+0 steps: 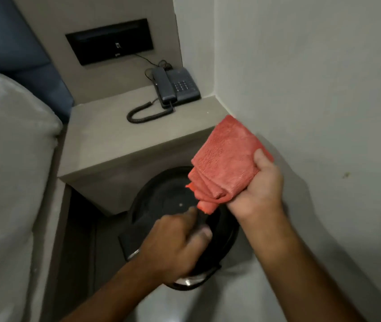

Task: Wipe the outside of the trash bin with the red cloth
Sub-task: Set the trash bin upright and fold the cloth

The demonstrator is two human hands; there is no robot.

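Observation:
The round black trash bin (161, 198) stands on the floor, partly tucked under a grey bedside ledge, and I look down into its empty inside. My left hand (180, 242) is blurred and rests on the bin's near rim, fingers curled over the edge. My right hand (261, 189) is raised above the bin's right side and grips the folded red cloth (224, 159), which hangs over the rim without touching it. The bin's outer wall is mostly hidden from this angle.
A grey ledge (106, 145) juts over the bin's far side, carrying a dark corded telephone (175, 87). A white wall (312, 89) closes the right side. A white mattress (10, 170) borders the left. A dark recessed panel (109, 40) sits in the wall behind.

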